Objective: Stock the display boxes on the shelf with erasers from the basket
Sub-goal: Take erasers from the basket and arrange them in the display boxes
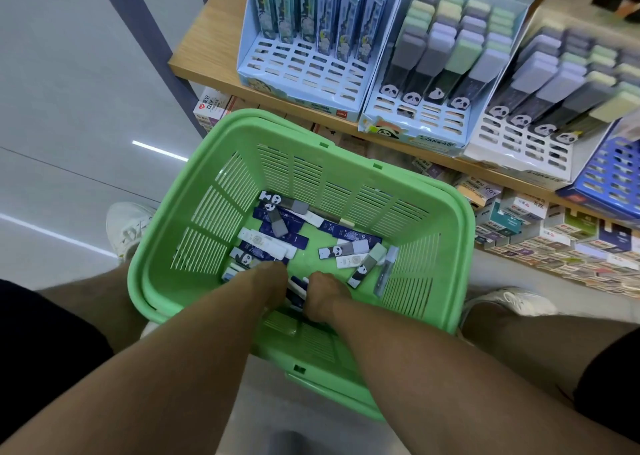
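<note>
While both arms reach down into the green basket (207, 164), I see my left hand (272, 278) and right hand (323, 293) low among the erasers (332, 243) scattered over its bottom. The right hand curls around dark-blue and white erasers; I cannot tell how the left hand's fingers lie. Beyond the basket, display boxes (415, 122) stand on the wooden shelf (204, 49), partly filled.

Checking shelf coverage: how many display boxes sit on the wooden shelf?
4: light-blue box leftmost, panda box beside it, white box next, dark-blue box at the frame's right edge; more may lie beyond.
</note>
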